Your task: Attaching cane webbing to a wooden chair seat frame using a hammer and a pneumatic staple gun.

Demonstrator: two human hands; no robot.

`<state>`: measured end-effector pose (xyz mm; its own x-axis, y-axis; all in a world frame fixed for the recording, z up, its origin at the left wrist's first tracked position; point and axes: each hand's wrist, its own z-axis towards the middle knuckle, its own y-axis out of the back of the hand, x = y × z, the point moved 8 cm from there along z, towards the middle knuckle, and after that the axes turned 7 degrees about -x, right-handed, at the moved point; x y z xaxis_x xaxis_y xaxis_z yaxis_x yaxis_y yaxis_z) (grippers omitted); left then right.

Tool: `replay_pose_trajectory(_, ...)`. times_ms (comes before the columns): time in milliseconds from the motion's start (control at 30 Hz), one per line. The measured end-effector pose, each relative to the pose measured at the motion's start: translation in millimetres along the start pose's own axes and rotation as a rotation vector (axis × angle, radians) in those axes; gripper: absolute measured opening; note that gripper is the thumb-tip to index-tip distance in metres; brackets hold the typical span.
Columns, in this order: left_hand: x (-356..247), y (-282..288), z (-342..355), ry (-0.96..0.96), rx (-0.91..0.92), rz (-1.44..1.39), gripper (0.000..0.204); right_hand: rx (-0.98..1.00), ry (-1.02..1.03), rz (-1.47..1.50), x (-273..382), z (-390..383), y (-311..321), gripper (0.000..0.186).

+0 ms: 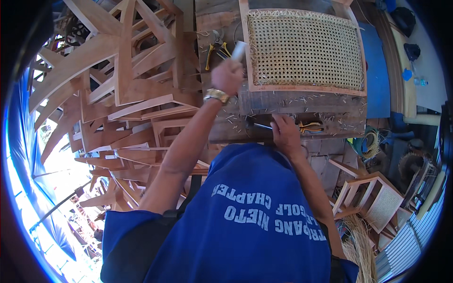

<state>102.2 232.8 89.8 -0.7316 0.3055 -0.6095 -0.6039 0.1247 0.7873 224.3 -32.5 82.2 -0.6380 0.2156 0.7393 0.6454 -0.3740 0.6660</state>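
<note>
My left hand [228, 76] is closed around a white object [239, 51], blurred, whose kind I cannot make out. It is raised beside the left edge of a wooden frame [306, 88] with a woven cane panel [304, 49]. Close by lie yellow-and-black pliers [217, 51]. My right hand [286, 133] is low at the bench's near edge, its fingers curled over a tool with a metal shaft [262, 126] and a dark end. A yellow-and-black handle [311, 126] shows on that hand's other side; whether it belongs to the same tool is unclear.
Cane scraps litter the wooden workbench [339, 111]. Many wooden chair frames [108, 70] are stacked at the left. At lower right stand a chair [368, 198] with a cane panel and a bundle of loose strands [358, 245]. A blue sheet [377, 70] lies right of the bench.
</note>
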Motion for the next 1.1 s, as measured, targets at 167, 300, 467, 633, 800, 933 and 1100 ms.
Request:
replay_pose_trajectory(167,88,29,-20,0.322,0.041,0.041,0.034,-0.212,0.097,-0.087,37,71,24,0.026)
replay_pose_trajectory(300,119,2,-62,0.414,0.12,-0.017,0.038,-0.247,0.172,-0.263,34,127,-1,0.023)
replay_pose_trajectory(467,139,-13,-64,0.471,-0.13,0.086,0.037,-0.158,0.244,-0.38,12,145,-32,0.017)
replay_pose_trajectory(633,149,-8,-26,0.345,-0.328,0.257,0.02,-0.13,0.177,-0.491,25,155,-34,0.007)
replay_pose_trajectory(800,172,-8,14,0.3,-0.54,0.334,0.018,0.26,-0.004,0.107,38,145,-38,0.013)
replay_pose_trajectory(933,209,-31,22,0.553,-0.44,0.083,0.025,-0.045,0.047,-0.02,37,157,-24,0.012)
replay_pose_trajectory(1100,214,-39,17,0.717,-0.496,0.035,0.032,-0.07,0.03,-0.168,27,162,-46,0.01)
